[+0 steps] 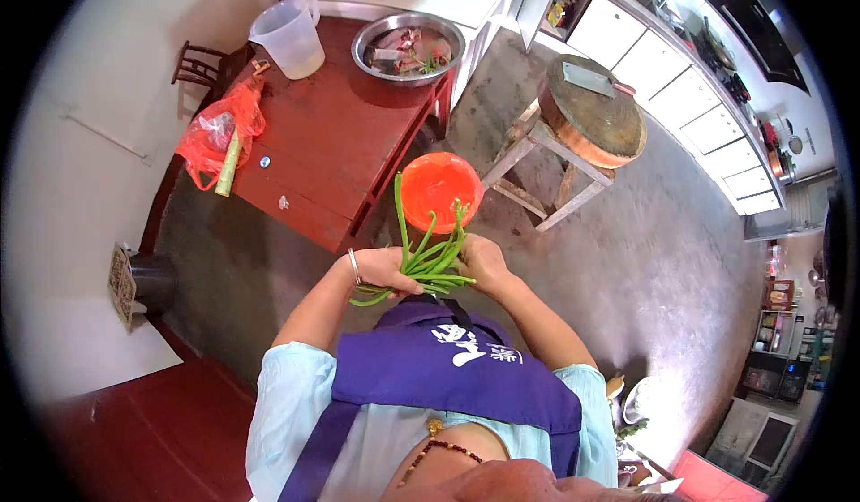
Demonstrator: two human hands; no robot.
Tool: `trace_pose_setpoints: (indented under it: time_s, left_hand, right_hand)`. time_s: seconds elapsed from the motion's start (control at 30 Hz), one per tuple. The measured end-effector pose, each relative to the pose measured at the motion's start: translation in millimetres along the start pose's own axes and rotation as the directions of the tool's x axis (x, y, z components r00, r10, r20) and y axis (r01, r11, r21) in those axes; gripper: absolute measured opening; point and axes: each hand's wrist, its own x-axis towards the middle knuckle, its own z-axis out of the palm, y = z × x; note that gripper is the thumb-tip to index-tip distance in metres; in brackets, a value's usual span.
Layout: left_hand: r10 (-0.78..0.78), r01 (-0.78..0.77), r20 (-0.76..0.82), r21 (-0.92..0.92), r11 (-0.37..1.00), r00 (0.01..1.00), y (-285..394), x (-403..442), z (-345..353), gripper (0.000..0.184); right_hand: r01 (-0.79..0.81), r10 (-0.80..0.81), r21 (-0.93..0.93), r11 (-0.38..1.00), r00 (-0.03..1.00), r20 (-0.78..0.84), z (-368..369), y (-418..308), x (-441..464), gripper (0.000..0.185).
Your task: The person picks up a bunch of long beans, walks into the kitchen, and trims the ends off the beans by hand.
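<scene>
In front of the purple apron, my left hand (390, 271) is closed around a bunch of long, thin green stalks (432, 260). They fan out upward and to the right, some curling at their tips. My right hand (484, 265) is closed at the right side of the same bunch, its fingertips partly hidden behind the stalks. Just beyond my hands is an orange plastic basin (441, 193), its near rim overlapped by the upper stalks.
A red table (331, 135) at the left bears a plastic jug (291, 41), a metal bowl of food pieces (408, 52) and an orange bag (224, 130). Right of the basin, a cleaver (589, 79) lies on a round chopping block (596, 117) atop a wooden stool (537, 166).
</scene>
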Motion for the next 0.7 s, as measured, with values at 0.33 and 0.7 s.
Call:
trace_pose_setpoints:
  time_s: [0.33,0.7]
  left_hand:
    - [0.004,0.025,-0.193,0.151,0.988,0.981,-35,16,-5,0.024]
    - [-0.048,-0.029,-0.377,-0.195,0.98,0.925,-14,-28,14,0.022]
  right_hand:
    - [-0.048,-0.188,0.56,0.827,0.915,0.356,-8,2,54,0.016]
    - [-0.056,0.054,0.02,0.998,0.995,0.087,8,105,131,0.02]
